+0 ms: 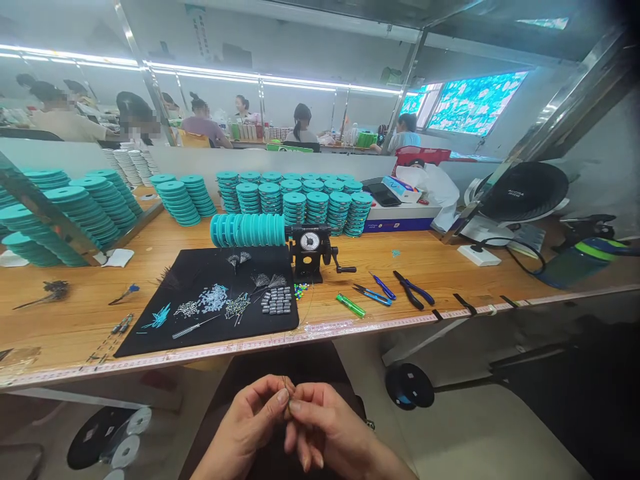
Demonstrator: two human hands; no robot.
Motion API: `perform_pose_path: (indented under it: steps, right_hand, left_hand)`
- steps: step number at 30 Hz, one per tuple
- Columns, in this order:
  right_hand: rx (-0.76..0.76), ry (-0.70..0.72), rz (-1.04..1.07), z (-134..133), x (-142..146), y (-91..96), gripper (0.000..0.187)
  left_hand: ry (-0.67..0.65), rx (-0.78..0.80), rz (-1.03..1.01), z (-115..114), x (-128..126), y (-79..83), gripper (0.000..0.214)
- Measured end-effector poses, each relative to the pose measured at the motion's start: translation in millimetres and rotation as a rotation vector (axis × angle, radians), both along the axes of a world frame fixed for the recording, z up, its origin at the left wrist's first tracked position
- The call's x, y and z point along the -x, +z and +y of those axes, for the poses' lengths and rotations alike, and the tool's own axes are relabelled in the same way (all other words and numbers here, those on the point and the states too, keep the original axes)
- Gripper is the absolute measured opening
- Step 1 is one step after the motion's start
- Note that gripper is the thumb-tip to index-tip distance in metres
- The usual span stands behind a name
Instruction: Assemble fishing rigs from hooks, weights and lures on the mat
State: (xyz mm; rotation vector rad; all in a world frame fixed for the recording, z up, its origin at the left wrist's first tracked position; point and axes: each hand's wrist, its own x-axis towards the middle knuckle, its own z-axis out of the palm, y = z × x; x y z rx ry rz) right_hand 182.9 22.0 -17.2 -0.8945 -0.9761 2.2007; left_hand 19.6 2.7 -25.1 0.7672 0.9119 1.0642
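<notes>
My left hand (250,420) and my right hand (320,427) meet low in the view, below the front edge of the wooden bench (450,267). Both pinch the same tiny dark piece (287,399), with a very thin line rising from it; I cannot make out what it is. On the bench ahead lies a black mat (150,333) with small piles of metal parts and weights (276,300). Behind the mat stands a black hand-crank winder (310,252) with a row of teal spools (247,230) on its shaft.
Stacks of teal spools (295,200) fill the back of the bench and the left rack. A green tube (350,305), blue scissors (373,295) and pliers (413,291) lie right of the mat. A measuring tape (350,327) runs along the front edge. A fan (525,193) stands right. Several people sit behind.
</notes>
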Motion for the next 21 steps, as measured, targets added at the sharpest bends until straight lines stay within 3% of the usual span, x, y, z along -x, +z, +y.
perform_pose_path:
  steps: [4,7,10,13,19,21]
  right_hand:
    - [-0.584,-0.286,-0.486,3.5,-4.5,14.2,0.019]
    - [-0.723,-0.306,-0.579,4.6,-3.5,21.6,0.014]
    - [-0.759,-0.29,-0.573,5.2,0.6,22.0,0.013]
    - [-0.744,-0.336,-0.488,7.8,4.0,18.1,0.019]
    - [-0.327,-0.3,-0.18,14.7,5.8,16.1,0.036]
    - [-0.3,-0.286,-0.183,15.4,5.4,18.9,0.04]
  left_hand:
    - [0.031,-0.18,0.358,1.7,2.4,12.4,0.02]
    - [0.053,-0.28,0.633,0.5,1.3,15.1,0.018]
    - [0.128,-0.344,0.802,-1.3,-3.2,11.6,0.014]
    - [0.228,-0.414,0.845,-2.1,-8.7,4.1,0.008]
    - [0.144,-0.462,0.841,-1.2,-12.9,-5.2,0.016]
    - [0.151,-0.485,0.771,0.4,-9.0,-0.2,0.015]
